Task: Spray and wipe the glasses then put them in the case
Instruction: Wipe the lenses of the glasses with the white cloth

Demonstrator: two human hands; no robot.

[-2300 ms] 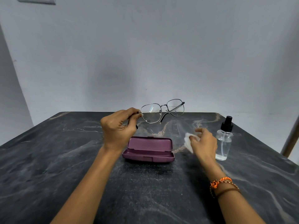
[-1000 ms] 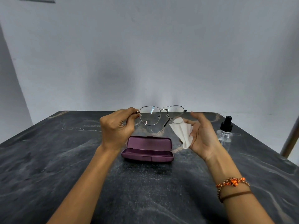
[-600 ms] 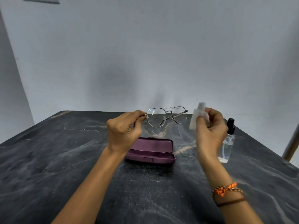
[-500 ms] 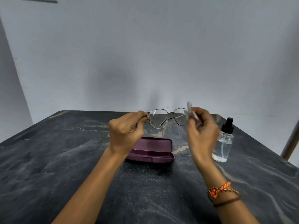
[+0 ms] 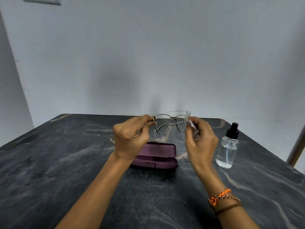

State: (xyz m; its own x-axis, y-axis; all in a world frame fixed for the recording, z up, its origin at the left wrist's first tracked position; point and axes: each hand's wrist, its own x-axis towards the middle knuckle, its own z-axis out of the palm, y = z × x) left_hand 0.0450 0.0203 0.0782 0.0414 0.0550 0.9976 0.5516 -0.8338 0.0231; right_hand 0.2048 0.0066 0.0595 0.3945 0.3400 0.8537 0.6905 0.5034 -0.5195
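Note:
Thin metal-framed glasses point(image 5: 168, 123) hang in the air above the table. My left hand point(image 5: 131, 136) pinches their left hinge. My right hand point(image 5: 200, 139) holds a small white cloth point(image 5: 189, 120) pressed around the right lens. A purple glasses case point(image 5: 158, 154) lies open on the table just below and behind my hands; my left wrist hides its left end. A clear spray bottle point(image 5: 228, 147) with a black nozzle stands upright to the right of my right hand.
The dark marble table point(image 5: 66, 171) ends at a pale wall behind. A brown pole point(image 5: 296, 147) leans at the right edge of view. Orange and brown bracelets point(image 5: 222, 199) circle my right wrist.
My right hand picked the white cloth up from the table near the bottle, raised it and brought it onto the right lens. The glasses sank slightly and shifted right.

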